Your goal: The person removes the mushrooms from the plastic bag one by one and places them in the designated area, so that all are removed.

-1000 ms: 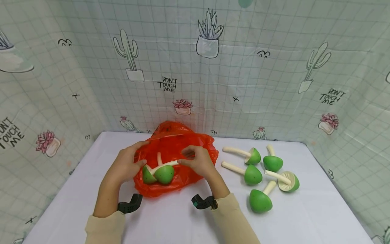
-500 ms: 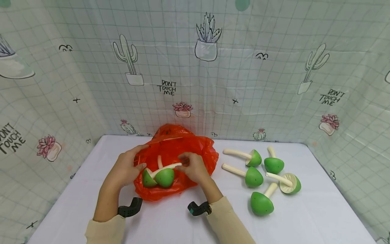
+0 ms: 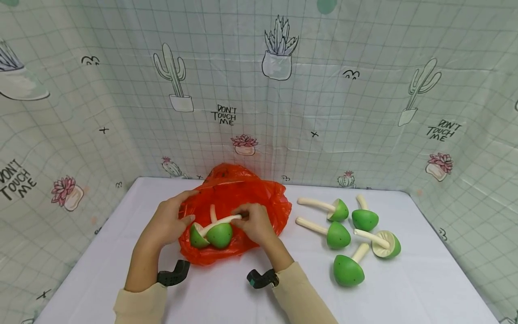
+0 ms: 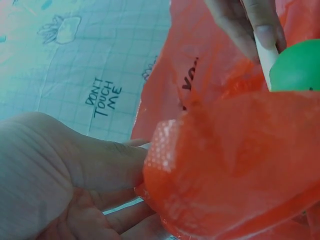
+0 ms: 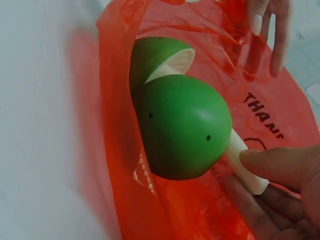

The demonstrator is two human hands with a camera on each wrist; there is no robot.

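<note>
Two green-capped mushrooms (image 3: pixel 220 235) lie close together in the mouth of a thin red bag (image 3: pixel 261 192), a little left of centre in the head view's lower half. The right hand (image 3: pixel 256 225) pinches a pale stem (image 3: pixel 231 219) near its free end, thumb on one side and fingers on the other, as the right wrist view shows. That stem slants up to the right and seems to run from the left-hand cap (image 3: pixel 197 238), passing behind its neighbour, though the overlap makes this hard to settle. The left hand (image 3: pixel 163 220) touches the bag's left edge with thumb and fingers spread well apart, not closed round anything. Five more mushrooms (image 3: pixel 349 271) lie on the white table (image 3: pixel 218 297) towards the right of the frame, their stems pointing various ways. By their look, the pieces should be light and fairly stiff, probably foam or plastic; the caps are smooth, rounded and glossy, so fingertips could well slide off them. A stem looks the surer hold: slim, straight and easily pinched, best nearer the cap if the heavier end tends to swing. The bag should prove limp and slick, giving no support of its own and liable to sag over the caps unless an edge is kept spread; a gentle touch ought to spare the film.
</note>
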